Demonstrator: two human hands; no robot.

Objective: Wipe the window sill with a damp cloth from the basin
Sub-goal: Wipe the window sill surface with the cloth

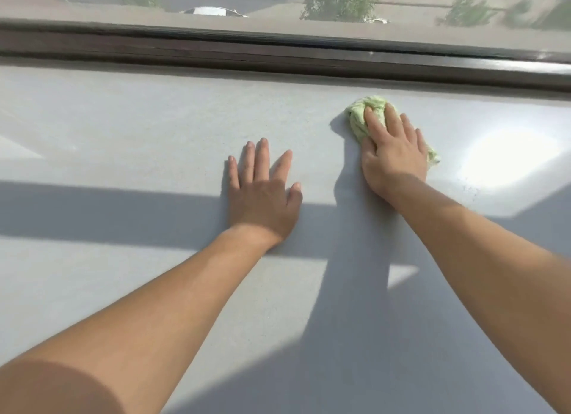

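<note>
Under my right hand (pixel 394 154) I see a crumpled pale green cloth (pixel 360 118), soft and nubbly. The window sill (pixel 123 135) beneath my left hand (pixel 262 197) looks smooth, hard and faintly glossy. Beyond both hands, the window frame (pixel 278 54) looks like dark satin wood.

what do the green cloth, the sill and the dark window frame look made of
Cloth: soft fuzzy fabric, perhaps microfibre or terry; it crumples in folds under the right hand. Sill: smooth pale grey, semi-gloss, probably plastic or painted board; it mirrors sunlight. Window frame: dark brown, streaked like wood grain; real wood or wood-look film, cannot tell.
</note>
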